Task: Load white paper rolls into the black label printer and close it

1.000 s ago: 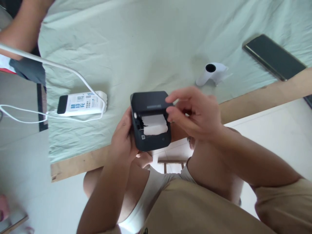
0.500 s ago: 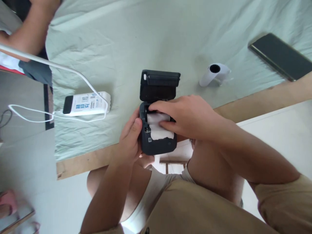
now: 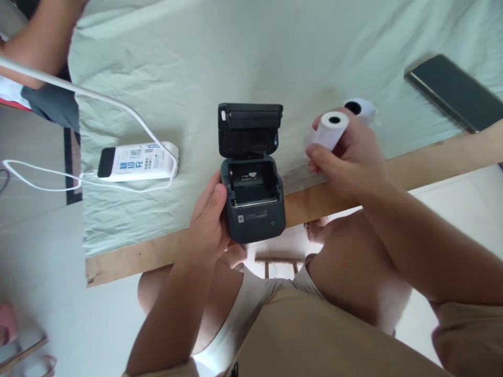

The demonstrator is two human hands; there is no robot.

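Observation:
My left hand (image 3: 210, 212) grips the left side of a dark portable printer (image 3: 255, 222) at the table's front edge. The printer's lid (image 3: 249, 131) is raised, and its paper bay (image 3: 253, 178) holds no roll. To the right, my right hand (image 3: 349, 157) pinches a white paper roll (image 3: 330, 133) between thumb and fingers, its round end facing up. Just behind that hand, a second roll with a wide black core (image 3: 353, 108) is on the cloth, partly hidden.
A white power bank (image 3: 137, 162) with a looped white cable (image 3: 113, 103) lies at the left on the green cloth (image 3: 188, 63). A dark phone (image 3: 456, 91) rests at the right. Another person's arm (image 3: 43, 47) is at the upper left.
My right hand has lifted the paper roll out of the printer and moved it right, beside the second roll. My left hand still holds the printer.

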